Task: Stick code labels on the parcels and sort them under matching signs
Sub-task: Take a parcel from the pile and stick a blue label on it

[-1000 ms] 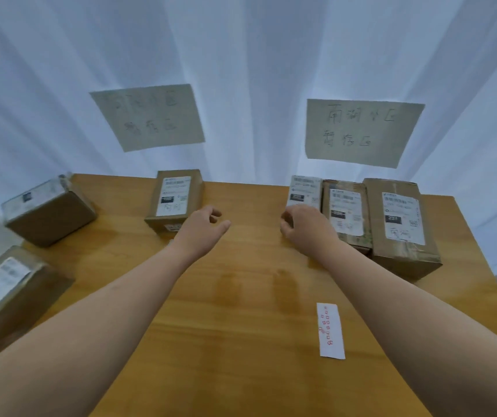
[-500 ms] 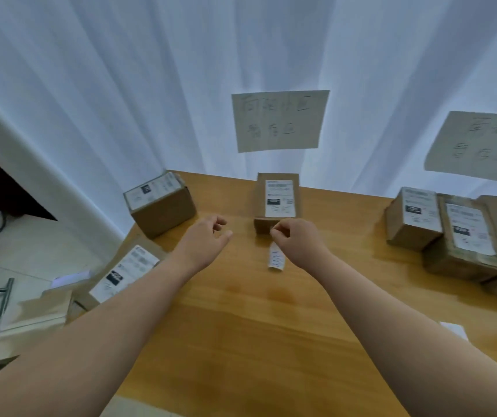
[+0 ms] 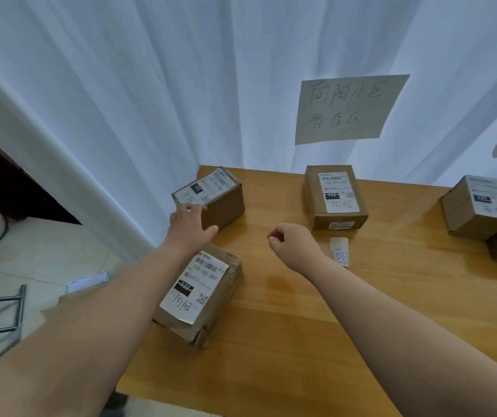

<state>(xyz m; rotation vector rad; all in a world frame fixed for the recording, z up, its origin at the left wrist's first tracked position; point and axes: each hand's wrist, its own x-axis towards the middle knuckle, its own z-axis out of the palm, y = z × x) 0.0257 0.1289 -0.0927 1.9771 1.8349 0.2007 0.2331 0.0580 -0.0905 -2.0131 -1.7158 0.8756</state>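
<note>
View has swung left since a sec ago, off the right-side parcels (image 3: pixel 479 207) and onto the left end of the table (image 3: pixel 301 341). L hand (image 3: pixel 191 224) has gone out to the far parcel (image 3: pixel 221 203) by the curtain (image 3: pixel 120 100); its fingers are straight and spread over the near corner, prob. touching, no grip yet. Half a sec ago R hand (image 3: pixel 293 245) pinched the strip (image 3: pixel 340 252) of code labels in front of the mid parcel (image 3: pixel 336 195); now the strip lies flat on the table just before that parcel, beside the R wrist, let go. R hand is curled, thumb against forefinger, nothing visible in it; whether a peeled label sits between the tips is too small to tell.

My reading: mid parcel looks finished, w/ a small label on its front face, and it sits under the sign (image 3: pixel 346 108); far parcel is likely next to be pulled in for a label.

Far parcel is a small brown carton, skewed to the table edge; the white waybill on top has a black "122" block and handwritten chars that seem to match the sign's first two. Near parcel (image 3: pixel 202 293), by the L forearm, bears the same 122 and chars, so both prob. belong under this sign. No code label seen on either, though not all faces show.
</note>
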